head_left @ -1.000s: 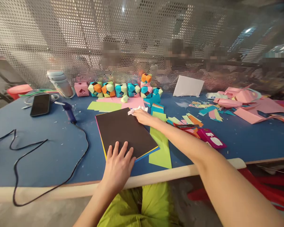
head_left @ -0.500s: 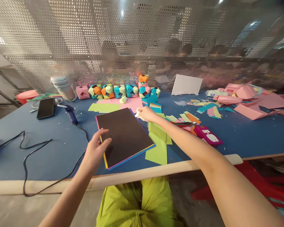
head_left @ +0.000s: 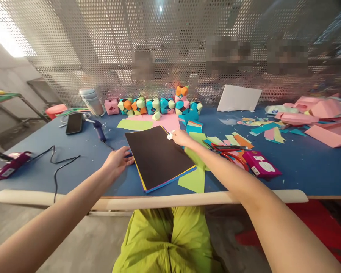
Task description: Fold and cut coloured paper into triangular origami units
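A stack of coloured paper [head_left: 159,159] lies tilted on the blue table, black sheet uppermost, with yellow and blue edges peeking out below. At its left edge is my left hand [head_left: 118,161], fingers loosely apart and holding nothing; the fingertips reach the sheets' side. My right hand [head_left: 182,138] is closed at the far right edge of the stack, pinching a small crumpled white tissue or paper scrap [head_left: 170,135]. Light green paper [head_left: 194,181] lies under my right forearm, to the right of the stack.
Folded paper balls [head_left: 153,106] line the back near a perforated metal screen. A bottle [head_left: 92,102], phone [head_left: 74,124] and blue glue gun-like tool [head_left: 99,131] with a cord stand left. Scissors [head_left: 230,148], a purple power socket [head_left: 263,165] and paper scraps lie right.
My left hand has shifted from over the black sheet's left part to beside its edge. My right hand still pinches the white scrap. The camera view has turned slightly left.
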{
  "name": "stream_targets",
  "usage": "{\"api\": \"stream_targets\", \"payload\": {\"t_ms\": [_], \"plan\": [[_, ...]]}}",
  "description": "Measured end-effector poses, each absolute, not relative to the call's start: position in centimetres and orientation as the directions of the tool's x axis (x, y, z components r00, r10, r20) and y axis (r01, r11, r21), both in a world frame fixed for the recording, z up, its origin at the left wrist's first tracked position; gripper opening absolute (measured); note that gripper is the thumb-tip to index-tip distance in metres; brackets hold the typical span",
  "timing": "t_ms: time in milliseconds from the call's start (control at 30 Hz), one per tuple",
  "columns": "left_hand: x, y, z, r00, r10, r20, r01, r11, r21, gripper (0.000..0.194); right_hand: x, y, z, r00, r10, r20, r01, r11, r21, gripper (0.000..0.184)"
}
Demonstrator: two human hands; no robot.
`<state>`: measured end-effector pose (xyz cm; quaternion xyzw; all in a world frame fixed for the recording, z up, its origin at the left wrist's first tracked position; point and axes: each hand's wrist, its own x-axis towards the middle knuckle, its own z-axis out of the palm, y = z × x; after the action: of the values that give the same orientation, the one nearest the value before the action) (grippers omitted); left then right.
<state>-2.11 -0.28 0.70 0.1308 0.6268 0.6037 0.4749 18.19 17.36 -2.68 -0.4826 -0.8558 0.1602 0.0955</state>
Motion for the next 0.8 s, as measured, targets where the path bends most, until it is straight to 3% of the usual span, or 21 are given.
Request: {"api": "stream_targets", "payload": {"t_ms": [133, 300, 467, 600, 800], "plan": [[0.2, 0.2, 0.5, -0.4, 0.77, -0.497, -0.443, 0.313, 0.84, 0.012, 18.5, 17.4, -3.0, -0.502, 0.865, 0.016, 0.8, 0.472, -0.372, 0.026], [2.5, 0.0, 0.1, -0.436, 0.802, -0.409, -0.465, 0.189, 0.865, 0.031, 18.8, 17.3, -2.3, -0.535, 0.844, 0.038, 0.779, 0.51, -0.365, 0.024], [2.8, -0.6, -0.4, -0.464, 0.799, -0.382, -0.472, 0.142, 0.87, 0.031, 14.7, 14.8, -2.1, -0.655, 0.733, 0.184, 0.671, 0.676, -0.305, 0.029], [1.5, -2.2, -0.3, -0.504, 0.779, -0.372, -0.466, 0.117, 0.877, 0.032, 12.6, 13.4, -3.4, -0.764, 0.616, 0.192, 0.573, 0.785, -0.236, 0.037], [-2.7, -7.5, 0.8, -0.559, 0.749, -0.355, -0.402, 0.129, 0.906, 0.035, 17.0, 18.7, -1.1, -0.691, 0.707, 0.147, 0.696, 0.707, -0.126, 0.033]]}}
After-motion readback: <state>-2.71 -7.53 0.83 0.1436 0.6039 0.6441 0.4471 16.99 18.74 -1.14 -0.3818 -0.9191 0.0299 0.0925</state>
